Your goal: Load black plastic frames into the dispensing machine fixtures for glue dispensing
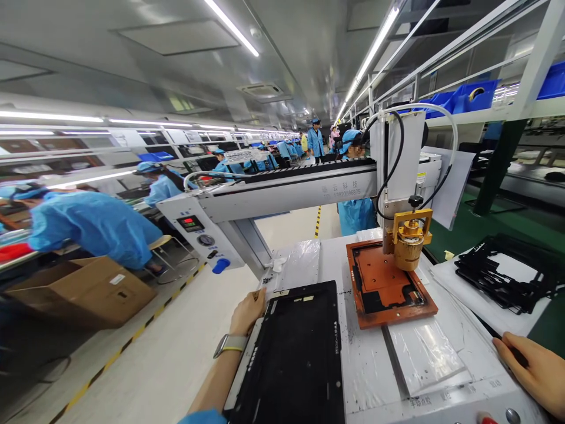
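My left hand, with a watch on the wrist, is closed with its knuckles up at the top left edge of a flat black fixture plate. What its fingers hold, if anything, is hidden. At the right edge of the white machine bed rests my right hand, fingers curled and thumb against the edge; its palm is out of sight. Between the hands, an orange-brown fixture carries a thin black frame. A brass-coloured dispensing head hangs over its right part.
The machine's gantry beam spans the back, with a control box at left. Several black frames lie piled at right. Buttons sit at the front edge. Co-workers in blue and a cardboard box are at left.
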Available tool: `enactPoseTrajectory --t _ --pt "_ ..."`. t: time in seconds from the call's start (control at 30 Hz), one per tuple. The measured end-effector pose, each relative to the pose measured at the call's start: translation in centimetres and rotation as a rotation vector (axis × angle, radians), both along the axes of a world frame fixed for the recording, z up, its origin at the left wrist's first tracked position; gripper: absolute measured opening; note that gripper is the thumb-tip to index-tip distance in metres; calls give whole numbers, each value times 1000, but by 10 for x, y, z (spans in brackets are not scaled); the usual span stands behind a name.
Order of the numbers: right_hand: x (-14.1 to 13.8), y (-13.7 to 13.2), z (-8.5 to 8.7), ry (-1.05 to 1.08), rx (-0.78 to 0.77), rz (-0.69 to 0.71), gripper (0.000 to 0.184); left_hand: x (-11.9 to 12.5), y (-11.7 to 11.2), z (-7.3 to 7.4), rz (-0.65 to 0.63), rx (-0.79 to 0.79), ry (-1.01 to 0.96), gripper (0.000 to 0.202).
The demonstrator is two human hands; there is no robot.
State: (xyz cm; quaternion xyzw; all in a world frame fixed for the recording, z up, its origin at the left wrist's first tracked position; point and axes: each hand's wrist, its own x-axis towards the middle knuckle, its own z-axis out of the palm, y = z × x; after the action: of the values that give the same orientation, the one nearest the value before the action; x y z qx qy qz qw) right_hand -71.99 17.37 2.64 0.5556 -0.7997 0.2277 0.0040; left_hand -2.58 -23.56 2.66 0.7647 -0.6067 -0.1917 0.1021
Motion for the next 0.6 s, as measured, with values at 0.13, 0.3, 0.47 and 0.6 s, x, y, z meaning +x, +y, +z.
enactPoseTrajectory --t 0.13,0.3,0.47,0.6 --pt "13 0 13 -34 64 17 68 -1 2 4 9 13 2 79" --pt "32 -3 34 10 33 -4 69 2 1 -1 2 -7 -6 80" --pt "34 -4 33 21 9 17 67 1 3 1 -18 -31 -33 72" --pt "33 -5 32 35 21 12 70 -2 6 9 -29 0 -38 70"
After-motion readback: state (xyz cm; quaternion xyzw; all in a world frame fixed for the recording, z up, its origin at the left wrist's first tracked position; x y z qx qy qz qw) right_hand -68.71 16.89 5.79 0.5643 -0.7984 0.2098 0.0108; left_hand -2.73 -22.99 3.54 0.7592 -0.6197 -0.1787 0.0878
